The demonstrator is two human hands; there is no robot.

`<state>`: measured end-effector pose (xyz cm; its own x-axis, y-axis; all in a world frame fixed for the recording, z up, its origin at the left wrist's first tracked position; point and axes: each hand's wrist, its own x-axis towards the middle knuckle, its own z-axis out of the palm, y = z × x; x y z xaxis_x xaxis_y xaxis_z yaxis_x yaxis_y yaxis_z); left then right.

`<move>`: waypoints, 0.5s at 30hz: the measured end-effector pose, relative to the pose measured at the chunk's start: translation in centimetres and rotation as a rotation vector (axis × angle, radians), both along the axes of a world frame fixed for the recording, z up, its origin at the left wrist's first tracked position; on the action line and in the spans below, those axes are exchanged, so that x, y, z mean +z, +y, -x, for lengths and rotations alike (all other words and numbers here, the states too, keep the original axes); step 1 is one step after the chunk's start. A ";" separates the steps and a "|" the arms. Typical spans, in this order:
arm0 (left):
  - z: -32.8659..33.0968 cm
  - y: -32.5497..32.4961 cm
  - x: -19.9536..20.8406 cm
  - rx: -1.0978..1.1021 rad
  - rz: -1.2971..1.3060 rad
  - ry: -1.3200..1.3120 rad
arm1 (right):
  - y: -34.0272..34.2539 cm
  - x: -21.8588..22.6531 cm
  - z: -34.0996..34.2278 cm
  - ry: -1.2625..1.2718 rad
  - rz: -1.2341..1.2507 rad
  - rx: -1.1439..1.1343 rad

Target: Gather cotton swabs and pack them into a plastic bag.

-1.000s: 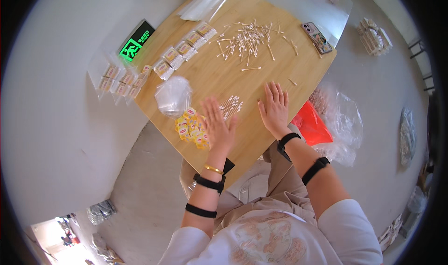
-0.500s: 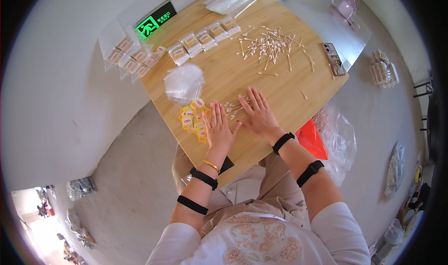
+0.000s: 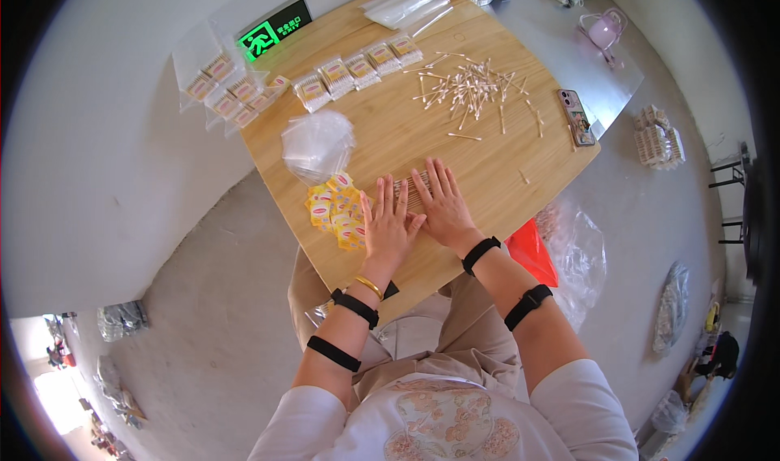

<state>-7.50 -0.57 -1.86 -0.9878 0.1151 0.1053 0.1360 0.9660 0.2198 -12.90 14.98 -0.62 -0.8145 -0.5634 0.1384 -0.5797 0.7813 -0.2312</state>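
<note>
Between my two hands lies a row of cotton swabs (image 3: 413,188), side by side on the wooden table. My left hand (image 3: 388,225) rests flat at the row's left end, its fingers stretched out. At the opposite end my right hand (image 3: 444,207) also lies flat with straight fingers, touching the swabs. Both thumbs come close together just below the row, and the hands cover the swab tips. Left of my left hand is a loose heap of yellow-and-white paper cards (image 3: 327,211). Beyond the cards sits a stack of clear plastic bags (image 3: 318,146).
Farther off, loose cotton swabs (image 3: 467,91) are scattered beside a row of filled swab packs (image 3: 357,69). More bagged packs (image 3: 231,95) sit at the table's left edge. A phone (image 3: 576,117) lies at the right edge. Clear plastic sheets (image 3: 398,4) lie at the far end.
My right hand has moved slightly left toward my left hand. The swabs between them now sit closer together in a tighter row.
</note>
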 end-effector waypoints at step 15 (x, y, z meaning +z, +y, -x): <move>0.6 1.1 0.6 -0.041 0.086 -0.016 | 2.0 0.8 1.1 -0.033 -0.053 0.089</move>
